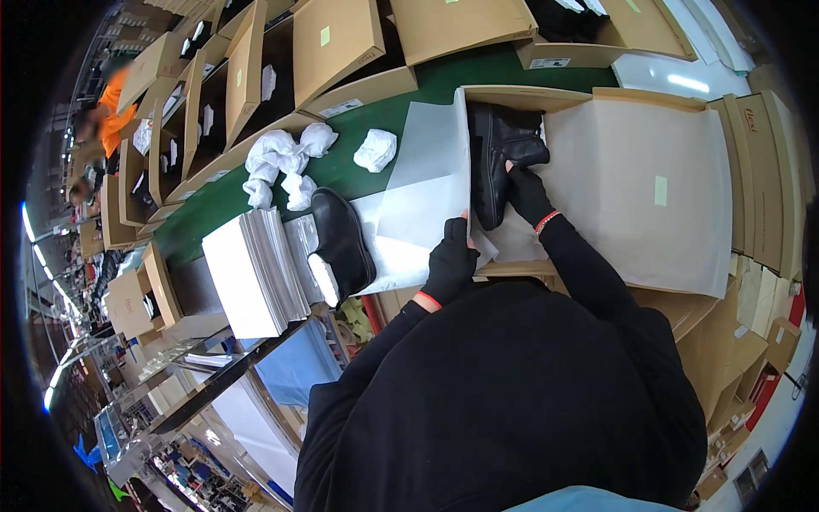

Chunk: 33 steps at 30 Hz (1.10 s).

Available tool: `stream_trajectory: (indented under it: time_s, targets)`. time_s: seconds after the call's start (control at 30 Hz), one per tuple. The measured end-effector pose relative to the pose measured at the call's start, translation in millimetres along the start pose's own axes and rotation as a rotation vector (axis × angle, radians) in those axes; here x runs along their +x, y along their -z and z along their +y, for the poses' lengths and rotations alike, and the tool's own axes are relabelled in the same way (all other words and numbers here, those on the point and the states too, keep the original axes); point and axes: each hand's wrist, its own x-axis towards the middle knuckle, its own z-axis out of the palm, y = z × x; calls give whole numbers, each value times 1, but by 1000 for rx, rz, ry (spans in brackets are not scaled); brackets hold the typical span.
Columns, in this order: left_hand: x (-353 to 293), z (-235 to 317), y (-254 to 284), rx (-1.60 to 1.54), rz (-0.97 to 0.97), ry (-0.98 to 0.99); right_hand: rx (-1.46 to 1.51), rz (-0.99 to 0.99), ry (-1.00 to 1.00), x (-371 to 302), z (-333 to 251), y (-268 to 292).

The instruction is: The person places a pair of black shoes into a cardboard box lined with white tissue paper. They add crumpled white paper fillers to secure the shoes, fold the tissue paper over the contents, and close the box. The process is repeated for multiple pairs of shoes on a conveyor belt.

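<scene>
An open cardboard shoebox [520, 96] lies in front of me, lined with white tissue paper [426, 183]. A black shoe [502, 154] lies inside it. My right hand [529, 194], in a black glove, presses on the shoe's side. My left hand [450, 260], gloved too, grips the lower edge of the tissue sheet that hangs over the box's left wall. A second black shoe [339, 243], stuffed with white paper, lies on the table to the left of the box.
A stack of white sheets [252, 273] sits left of the loose shoe. Crumpled paper wads [286, 162] and another wad [375, 149] lie on the green belt [444, 77]. Open shoeboxes [247, 77] line the belt. The box's lid [648, 188] lies to the right. A person in orange [107, 111] stands far left.
</scene>
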Motion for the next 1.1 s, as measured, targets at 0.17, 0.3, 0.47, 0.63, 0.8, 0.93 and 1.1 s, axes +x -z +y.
stream_trajectory:
  time_s: [0.17, 0.3, 0.47, 0.63, 0.8, 0.93, 1.1]
  targets:
    - [-11, -20, 6, -198, 135, -100, 189, -25, -534, -32, -84, -36]
    - [32, -45, 59, -212, 239, 95, -51, -151, -464, -88, -118, -26]
    - [121, -146, 94, 970, 470, -292, -672, -612, -395, -146, -150, -38]
    - [145, -160, 106, 476, 385, -105, -728, -554, -198, -169, -163, -48]
    - [47, 4, 123, -517, 23, 27, -626, -342, 238, -160, -208, -65]
    - [-27, 59, 62, -781, -214, 76, -659, -500, 438, -167, -210, -75]
    - [-27, 87, 46, 5, 170, -278, -818, -497, 120, -167, -191, -60]
